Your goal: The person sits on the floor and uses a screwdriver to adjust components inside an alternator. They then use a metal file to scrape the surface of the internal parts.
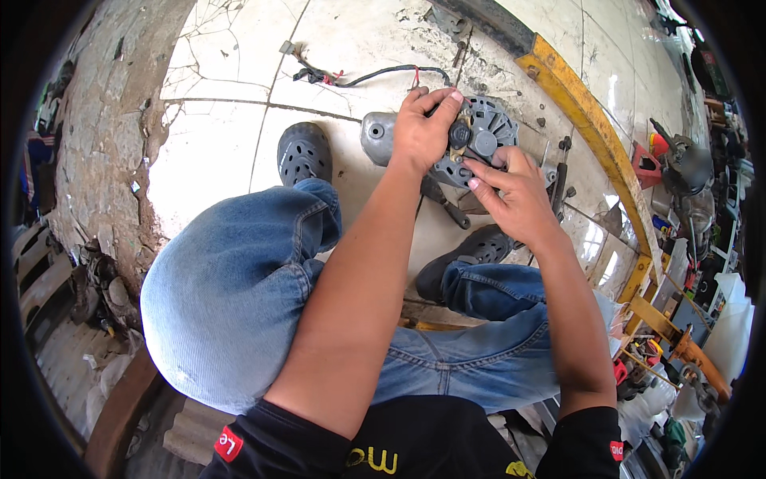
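A grey metal alternator (499,124) with a slotted end housing lies on the tiled floor between my feet. On its face sit a black round part (459,134) and a brass-coloured bracket. My left hand (424,132) is closed at the alternator's upper left side, thumb and fingers beside the black part. From the lower right, my right hand (515,191) pinches at the edge near the bracket; its fingertips hide what exactly they grip. A black cable (383,73) with red wires and a connector trails left from the alternator. Left of it rests a grey metal cover (377,137).
A curved yellow and black metal bar (578,100) arcs across the floor at the right. Dark hand tools (562,172) lie right of the alternator, and another tool (447,203) sits below it. My shoes flank the work. Clutter (694,176) fills the far right.
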`<state>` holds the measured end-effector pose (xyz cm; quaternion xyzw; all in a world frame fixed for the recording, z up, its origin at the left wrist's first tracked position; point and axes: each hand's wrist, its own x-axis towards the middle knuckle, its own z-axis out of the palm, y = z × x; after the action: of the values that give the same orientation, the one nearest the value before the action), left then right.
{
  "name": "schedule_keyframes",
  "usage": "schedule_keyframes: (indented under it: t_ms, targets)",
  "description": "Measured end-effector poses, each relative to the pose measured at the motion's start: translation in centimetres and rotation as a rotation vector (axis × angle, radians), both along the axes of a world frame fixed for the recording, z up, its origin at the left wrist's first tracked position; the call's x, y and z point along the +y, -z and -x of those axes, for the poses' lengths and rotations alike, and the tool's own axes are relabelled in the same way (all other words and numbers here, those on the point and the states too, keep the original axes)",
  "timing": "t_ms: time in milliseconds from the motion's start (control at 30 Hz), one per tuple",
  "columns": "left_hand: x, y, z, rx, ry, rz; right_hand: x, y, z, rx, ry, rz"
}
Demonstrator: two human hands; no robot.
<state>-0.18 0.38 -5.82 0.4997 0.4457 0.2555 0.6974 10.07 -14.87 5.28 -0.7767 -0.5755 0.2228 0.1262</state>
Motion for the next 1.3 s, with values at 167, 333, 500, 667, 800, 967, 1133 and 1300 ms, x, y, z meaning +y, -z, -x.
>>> schedule_keyframes:
  t_ms: [167,333,500,667,800,967,1133,1300]
  targets:
    - [-0.3,-0.4,0.1,0.021,-0.011,0.004,-0.5,-0.5,-0.8,-0.040,-0.030,0.030]
    - [0.0,-0.3,-0.1,0.009,-0.002,-0.032,0.2,0.1,-0.2,-0.007,0.006,0.010]
    - [0.0,-0.1,0.2,0.000,0.016,0.032,-0.3,-0.2,-0.6,-0.047,-0.020,0.019]
    - [-0.2,-0.2,-0.1,0.002,0.007,-0.037,0.0,0.2,0.1,-0.015,0.017,-0.027]
    - [0.0,0.3,0.3,-0.012,0.018,0.013,-0.1,-0.6,-0.2,-0.082,0.000,0.006]
    - [0.0,0.1,0.0,0.005,0.030,0.028,0.0,-0.9,-0.3,-0.070,0.052,-0.007]
    - [0.1,0.1,0.0,-0.008,0.020,0.034,-0.2,0.3,0.0,0.158,0.189,-0.135]
    - [0.2,0.0,0.0,-0.008,0.017,0.038,0.6,-0.6,-0.5,0.302,0.286,-0.153]
